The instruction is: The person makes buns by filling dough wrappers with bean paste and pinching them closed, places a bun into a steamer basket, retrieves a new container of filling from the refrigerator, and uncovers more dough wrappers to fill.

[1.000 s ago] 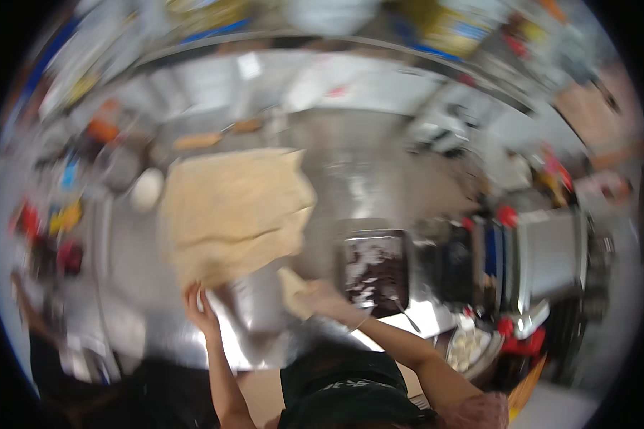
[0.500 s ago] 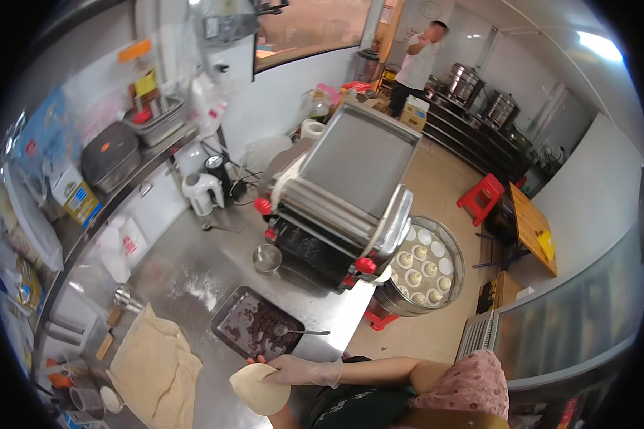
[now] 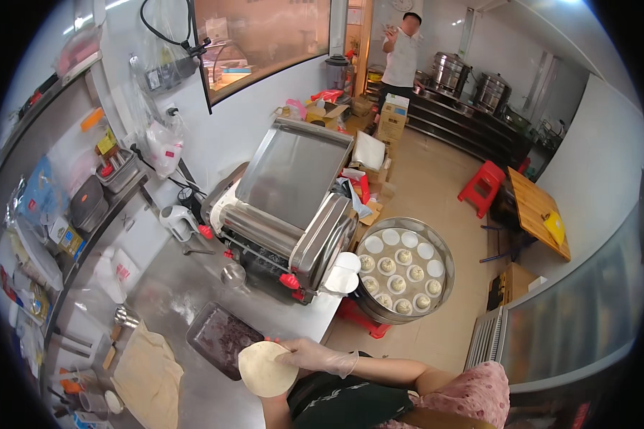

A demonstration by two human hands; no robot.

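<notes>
A round, pale dough wrapper (image 3: 266,372) is held up near the lower middle, over the table's near edge. My right hand (image 3: 309,354), in a thin clear glove, pinches its right edge. My left hand (image 3: 276,405) rises from below behind the wrapper, which hides most of it; the wrapper seems to rest on that palm. Reddish fingertips peek over its top edge. Just beyond stands a rectangular metal tray (image 3: 195,336) with dark reddish-brown filling smeared inside. A sheet of dough or cloth (image 3: 149,375), folded and cream-coloured, lies farther left.
A dough-rolling machine (image 3: 279,222) stands on the steel table, beside a small metal cup (image 3: 232,275). Right of it, a round steamer (image 3: 447,275) holds several filled buns on paper rounds, above a red stool (image 3: 361,318). A person (image 3: 404,61) stands at the back.
The view has swung right, so the machine and tray appear farther left and more of the steamer shows. The wrapper now faces me more fully and covers the tray's near corner.
</notes>
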